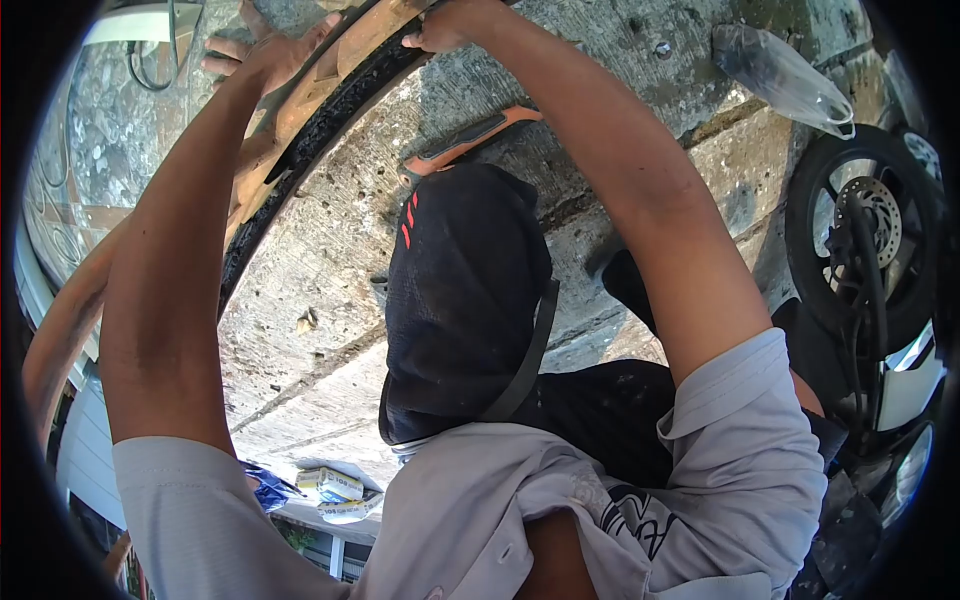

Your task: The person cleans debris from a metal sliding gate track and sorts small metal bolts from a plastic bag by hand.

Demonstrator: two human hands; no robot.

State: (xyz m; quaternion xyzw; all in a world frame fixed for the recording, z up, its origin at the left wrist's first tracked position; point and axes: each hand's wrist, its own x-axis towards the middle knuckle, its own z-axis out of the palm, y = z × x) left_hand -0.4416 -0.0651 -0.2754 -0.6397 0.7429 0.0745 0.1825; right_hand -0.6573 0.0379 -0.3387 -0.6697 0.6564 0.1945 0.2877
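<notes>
A long curved brown frame (92,275) with a rough black strip (300,150) along its edge sweeps up from the lower left to the top. My left hand (268,55) lies against its far side, fingers spread. At the top edge of the view my right hand (450,25) is closed at the black strip, fingertips curled in by its edge; part of the hand is cut off. Below it, an orange-and-black handled tool (470,140) rests on the concrete, just beyond my black-clothed knee (465,290).
Stained concrete floor (320,350) spreads around me. At the upper right lies a clear plastic bag (785,75) with something dark inside. A motorcycle wheel (808,200) with a brake disc stands at the right. Yellow-and-white packets (335,487) lie at the lower left.
</notes>
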